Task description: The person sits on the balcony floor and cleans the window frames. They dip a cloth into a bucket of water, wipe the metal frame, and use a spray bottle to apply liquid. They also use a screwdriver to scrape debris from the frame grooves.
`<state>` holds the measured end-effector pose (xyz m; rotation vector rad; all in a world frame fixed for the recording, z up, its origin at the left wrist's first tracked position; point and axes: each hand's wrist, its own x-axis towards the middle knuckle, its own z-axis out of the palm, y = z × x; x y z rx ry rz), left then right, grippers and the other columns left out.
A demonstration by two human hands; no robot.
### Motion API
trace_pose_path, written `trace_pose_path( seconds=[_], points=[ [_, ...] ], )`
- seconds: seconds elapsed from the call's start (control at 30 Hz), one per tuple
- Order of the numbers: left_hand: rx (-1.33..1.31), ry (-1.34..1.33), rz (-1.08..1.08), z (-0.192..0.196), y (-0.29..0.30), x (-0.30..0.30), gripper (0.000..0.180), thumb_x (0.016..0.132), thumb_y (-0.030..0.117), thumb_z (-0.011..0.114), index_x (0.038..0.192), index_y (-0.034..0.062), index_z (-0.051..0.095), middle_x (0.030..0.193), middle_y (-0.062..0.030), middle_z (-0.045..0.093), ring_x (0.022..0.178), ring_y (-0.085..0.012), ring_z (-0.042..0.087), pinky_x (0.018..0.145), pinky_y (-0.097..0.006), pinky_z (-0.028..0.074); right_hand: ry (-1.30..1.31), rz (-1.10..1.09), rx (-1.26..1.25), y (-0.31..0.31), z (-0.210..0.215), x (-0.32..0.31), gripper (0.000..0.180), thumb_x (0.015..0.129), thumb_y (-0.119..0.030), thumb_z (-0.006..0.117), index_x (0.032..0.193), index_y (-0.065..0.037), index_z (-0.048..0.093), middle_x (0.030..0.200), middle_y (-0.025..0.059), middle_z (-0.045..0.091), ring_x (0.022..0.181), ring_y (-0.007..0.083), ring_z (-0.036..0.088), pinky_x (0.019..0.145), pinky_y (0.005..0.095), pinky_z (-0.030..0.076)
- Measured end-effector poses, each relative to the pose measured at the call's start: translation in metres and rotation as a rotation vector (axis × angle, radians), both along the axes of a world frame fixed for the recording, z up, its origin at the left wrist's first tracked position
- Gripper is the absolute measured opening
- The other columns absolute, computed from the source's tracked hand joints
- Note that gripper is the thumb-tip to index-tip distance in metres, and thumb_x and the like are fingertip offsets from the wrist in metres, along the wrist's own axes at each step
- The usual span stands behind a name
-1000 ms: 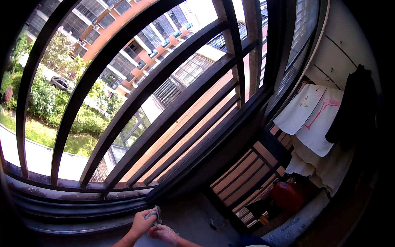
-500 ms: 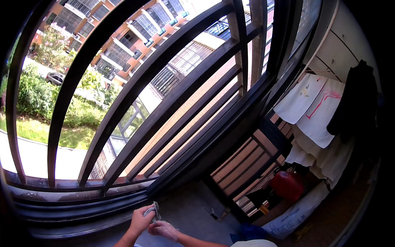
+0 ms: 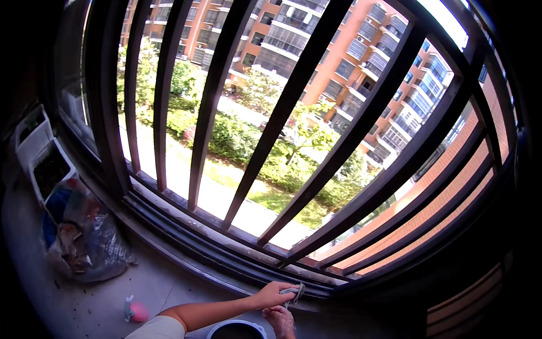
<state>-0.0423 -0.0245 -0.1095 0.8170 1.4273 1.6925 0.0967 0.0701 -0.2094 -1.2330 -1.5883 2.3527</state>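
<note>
Down low, my left hand (image 3: 275,294) has its grip clamped on a grey cloth (image 3: 293,292) against the window track (image 3: 226,257) (bars (image 3: 271,141) above); right hand (image 3: 280,321) hangs loosely open over a bucket (image 3: 237,327).

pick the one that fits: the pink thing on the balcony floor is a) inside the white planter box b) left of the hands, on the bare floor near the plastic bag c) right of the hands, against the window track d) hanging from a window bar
b: the small pink thing lies on the grey floor, left of the left hand and right hand, below the crumpled plastic bag.
</note>
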Motion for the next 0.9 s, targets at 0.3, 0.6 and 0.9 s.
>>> trace_pose_path(
  seconds=[0.3, 0.6, 0.9],
  points=[
    [-0.406, -0.081, 0.425, 0.041, -0.14, 0.028, 0.04, 0.088, 0.021, 0.058, 0.124, 0.0032, 0.053, 0.107, -0.0035, 0.061, 0.094, -0.0087, 0.053, 0.084, -0.022, 0.042, 0.368, 0.151, -0.075, -0.094, 0.052, -0.102, 0.011, 0.08, -0.002, 0.051, 0.087, 0.0, 0.059, 0.079, 0.0085, 0.06, 0.073, 0.0164, 0.058, 0.067, 0.0264, 0.05],
    [-0.507, -0.136, 0.78, 0.042, -0.197, 0.077, 0.039, 0.088, 0.017, 0.057, 0.123, 0.0008, 0.053, 0.105, -0.0027, 0.061, 0.091, -0.0067, 0.053, 0.081, -0.02, 0.042, 0.283, 0.617, -0.101, -0.098, 0.078, -0.087, 0.018, 0.076, 0.007, 0.043, 0.081, -0.001, 0.059, 0.077, 0.011, 0.063, 0.071, 0.0188, 0.061, 0.07, 0.0267, 0.051],
    [-0.812, -0.202, 0.726, 0.092, -0.169, 0.088, 0.039, 0.088, 0.023, 0.058, 0.124, 0.008, 0.053, 0.098, 0.0015, 0.059, 0.085, -0.0045, 0.05, 0.07, -0.019, 0.04, 0.337, 0.54, -0.213, -0.087, 0.062, -0.082, 0.019, 0.079, 0.006, 0.042, 0.085, -0.001, 0.059, 0.082, 0.0115, 0.062, 0.075, 0.0189, 0.062, 0.076, 0.0307, 0.053]
  ],
)
